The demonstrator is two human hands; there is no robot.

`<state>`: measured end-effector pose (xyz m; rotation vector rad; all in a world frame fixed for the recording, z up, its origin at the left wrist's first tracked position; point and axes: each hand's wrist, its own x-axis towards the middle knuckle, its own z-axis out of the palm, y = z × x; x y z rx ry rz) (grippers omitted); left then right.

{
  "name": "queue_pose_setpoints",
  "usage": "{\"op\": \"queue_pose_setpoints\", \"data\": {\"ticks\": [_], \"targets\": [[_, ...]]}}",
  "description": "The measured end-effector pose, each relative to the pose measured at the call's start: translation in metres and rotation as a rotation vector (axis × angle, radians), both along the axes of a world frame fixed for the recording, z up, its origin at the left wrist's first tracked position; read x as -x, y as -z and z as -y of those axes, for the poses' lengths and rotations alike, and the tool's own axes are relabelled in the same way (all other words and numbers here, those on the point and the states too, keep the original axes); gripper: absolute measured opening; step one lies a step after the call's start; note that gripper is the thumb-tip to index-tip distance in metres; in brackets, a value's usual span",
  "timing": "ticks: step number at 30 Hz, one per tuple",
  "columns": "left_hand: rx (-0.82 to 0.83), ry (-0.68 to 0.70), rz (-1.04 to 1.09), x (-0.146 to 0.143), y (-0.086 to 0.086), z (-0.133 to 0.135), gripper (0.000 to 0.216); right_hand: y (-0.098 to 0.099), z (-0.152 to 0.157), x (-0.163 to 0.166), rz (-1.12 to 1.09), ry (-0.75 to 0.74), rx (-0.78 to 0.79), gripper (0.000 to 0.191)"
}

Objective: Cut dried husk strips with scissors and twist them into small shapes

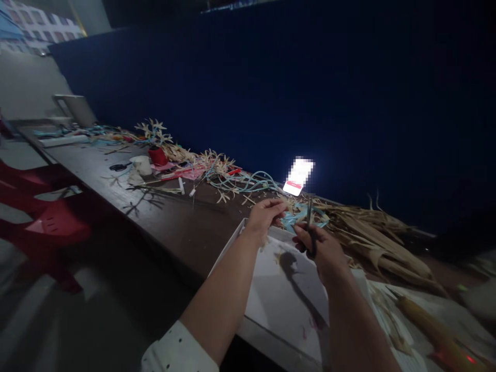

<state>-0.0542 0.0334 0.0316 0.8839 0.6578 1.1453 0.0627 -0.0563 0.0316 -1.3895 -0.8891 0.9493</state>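
My right hand (318, 242) is closed around a pair of dark scissors (310, 219), whose blades point up and away from me. To its left, my left hand (267, 214) has its fingers pinched together over the far edge of a white tray (228, 247). What sits in that pinch, perhaps a bit of dry husk, is too small to make out. Just behind both hands lies a light blue plastic piece (294, 217). Shadows of the right hand and scissors fall across the tray's bottom.
A lit phone (298, 176) leans by the dark blue wall. Dried husks (380, 243) lie to the right, near a yellow-handled tool (430, 325). Farther left are blue cords (232, 181), a red thread spool (157, 156), another pair of scissors (119, 167) and a red chair (58, 222).
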Motion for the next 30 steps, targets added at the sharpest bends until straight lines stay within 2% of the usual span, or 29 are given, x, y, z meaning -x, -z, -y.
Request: {"op": "queue_pose_setpoints", "data": {"ticks": [9, 17, 19, 23, 25, 30], "targets": [[-0.025, -0.056, 0.029, -0.001, -0.002, 0.001, 0.028, 0.005, 0.0, 0.003, 0.064, -0.177, 0.064, 0.042], [-0.052, -0.052, 0.016, -0.001, -0.003, 0.001, 0.027, 0.004, 0.001, 0.006, 0.071, -0.193, 0.045, 0.043], [-0.051, -0.063, 0.004, -0.001, -0.004, 0.001, 0.026, 0.005, -0.001, 0.006, 0.017, -0.113, -0.007, 0.042], [-0.046, -0.08, -0.007, -0.002, -0.004, 0.002, 0.023, 0.007, -0.007, 0.001, -0.11, 0.266, -0.203, 0.04], [-0.063, -0.067, -0.02, -0.002, -0.005, 0.003, 0.022, 0.008, -0.009, -0.003, -0.126, 0.41, -0.287, 0.037], [-0.149, -0.016, -0.12, -0.002, -0.002, 0.003, 0.022, 0.01, -0.01, -0.008, -0.041, 0.524, -0.449, 0.037]]}}
